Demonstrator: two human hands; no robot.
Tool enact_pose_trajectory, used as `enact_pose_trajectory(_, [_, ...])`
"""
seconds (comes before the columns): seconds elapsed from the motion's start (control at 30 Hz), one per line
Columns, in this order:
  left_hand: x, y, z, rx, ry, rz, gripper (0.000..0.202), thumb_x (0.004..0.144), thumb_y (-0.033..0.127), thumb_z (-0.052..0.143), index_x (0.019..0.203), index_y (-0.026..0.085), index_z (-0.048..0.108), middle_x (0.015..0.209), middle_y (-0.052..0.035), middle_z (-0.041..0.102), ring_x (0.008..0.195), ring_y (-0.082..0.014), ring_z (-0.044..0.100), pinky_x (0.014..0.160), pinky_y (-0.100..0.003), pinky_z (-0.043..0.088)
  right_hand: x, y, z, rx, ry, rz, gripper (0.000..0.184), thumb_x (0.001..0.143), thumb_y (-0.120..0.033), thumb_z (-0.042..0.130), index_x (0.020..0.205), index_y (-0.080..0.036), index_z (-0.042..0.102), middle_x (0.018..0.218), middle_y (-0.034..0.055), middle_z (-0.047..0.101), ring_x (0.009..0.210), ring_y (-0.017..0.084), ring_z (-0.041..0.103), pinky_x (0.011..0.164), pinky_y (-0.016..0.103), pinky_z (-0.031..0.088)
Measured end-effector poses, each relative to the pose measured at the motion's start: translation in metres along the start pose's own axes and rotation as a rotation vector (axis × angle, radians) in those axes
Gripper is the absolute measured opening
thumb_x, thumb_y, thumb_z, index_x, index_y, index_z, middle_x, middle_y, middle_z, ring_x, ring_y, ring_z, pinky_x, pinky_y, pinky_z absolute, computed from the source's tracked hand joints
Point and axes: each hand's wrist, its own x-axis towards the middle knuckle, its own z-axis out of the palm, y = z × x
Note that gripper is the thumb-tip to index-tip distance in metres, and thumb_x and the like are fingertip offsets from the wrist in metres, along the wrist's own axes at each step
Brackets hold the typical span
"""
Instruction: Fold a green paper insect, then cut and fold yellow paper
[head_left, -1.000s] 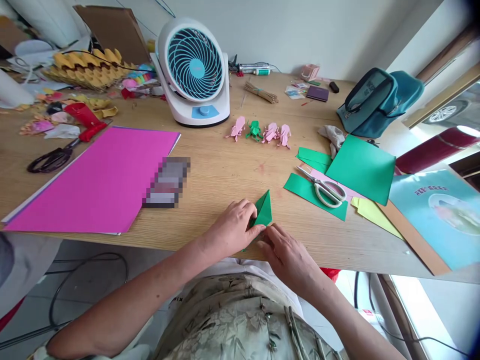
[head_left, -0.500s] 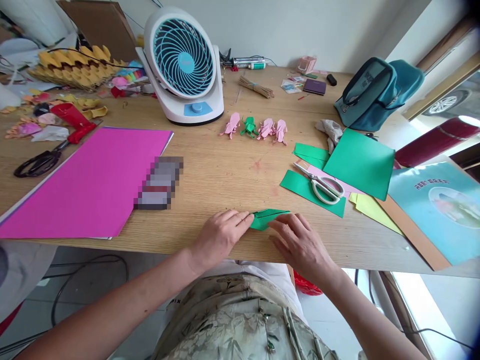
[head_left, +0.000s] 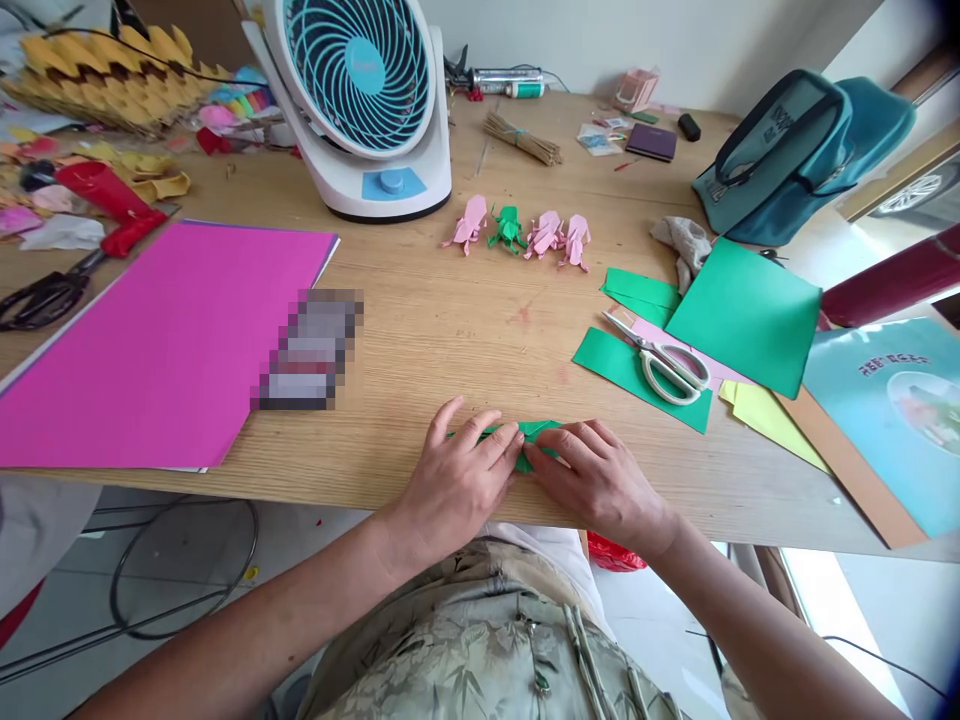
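A folded piece of green paper (head_left: 538,429) lies near the table's front edge, partly hidden under my fingers. My left hand (head_left: 456,478) holds down its left part, the little finger raised and the fingertips pressed along a fold. From the right, my right hand (head_left: 600,478) grips the paper, with its fingertips close to those of the left. White-handled scissors (head_left: 667,372) rest to the right on a green paper strip (head_left: 616,358). Beyond my hands stand folded paper figures: a green one (head_left: 508,230) among pink ones (head_left: 470,224).
Magenta sheets (head_left: 165,350) cover the left side, with a blurred-out flat object (head_left: 309,350) at their edge. A fan (head_left: 382,185) stands behind. On the right are a green sheet (head_left: 750,318), a light-blue booklet (head_left: 877,430), a teal bag (head_left: 787,160) and a dark red cylinder (head_left: 892,275).
Both hands have come closer together over the green paper. The left fingers now cover more of it and spread, while the right hand has shifted inward. The view has tilted down slightly.
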Motion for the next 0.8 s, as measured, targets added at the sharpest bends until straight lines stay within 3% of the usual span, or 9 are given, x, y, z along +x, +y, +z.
enact_pose_trajectory(0.13, [-0.001,0.009,0.007,0.090,-0.032,0.025,0.030,0.098,0.015,0.047,0.124,0.010,0.061,0.128,-0.0122,0.066,0.109,-0.0232,0.061,0.096,-0.040,0.048,-0.002,0.000,0.002,0.107,0.003,0.043,0.018,0.097,-0.012,0.049,0.103,-0.013,0.066,0.112,0.0160,0.066,0.088,0.022,0.060,0.074,0.037,0.048])
enact_pose_trajectory(0.27, [-0.004,0.013,0.012,0.113,0.032,-0.001,0.032,0.098,0.011,0.043,0.125,0.007,0.060,0.128,-0.0132,0.066,0.105,-0.0211,0.063,0.093,-0.032,0.051,-0.003,0.003,0.004,0.157,-0.019,0.019,0.020,0.098,-0.013,0.048,0.113,-0.012,0.062,0.117,0.0155,0.068,0.094,0.022,0.063,0.077,0.037,0.048])
enact_pose_trajectory(0.4, [-0.006,0.015,0.013,0.062,0.097,-0.069,0.028,0.099,0.012,0.044,0.121,0.012,0.061,0.130,-0.0096,0.066,0.104,-0.0188,0.063,0.096,-0.031,0.051,-0.003,0.003,0.004,0.149,-0.019,0.045,0.017,0.098,-0.017,0.051,0.110,-0.017,0.063,0.114,0.0113,0.071,0.089,0.020,0.066,0.078,0.036,0.047])
enact_pose_trajectory(0.57, [-0.005,0.019,0.011,-0.030,0.065,-0.161,0.014,0.096,0.015,0.052,0.089,0.016,0.064,0.129,-0.0064,0.066,0.102,-0.0194,0.061,0.096,-0.032,0.053,-0.003,0.000,0.002,0.091,-0.022,0.032,0.015,0.097,-0.017,0.053,0.105,-0.019,0.065,0.118,0.0106,0.071,0.086,0.018,0.066,0.078,0.035,0.045])
enact_pose_trajectory(0.8, [-0.002,0.017,0.009,-0.057,0.063,-0.179,0.019,0.097,0.014,0.048,0.093,0.018,0.066,0.123,-0.0053,0.068,0.097,-0.0190,0.060,0.087,-0.033,0.055,-0.004,-0.001,0.004,0.079,-0.028,0.017,0.020,0.097,-0.014,0.050,0.111,-0.019,0.064,0.119,0.0112,0.069,0.085,0.018,0.065,0.078,0.035,0.045])
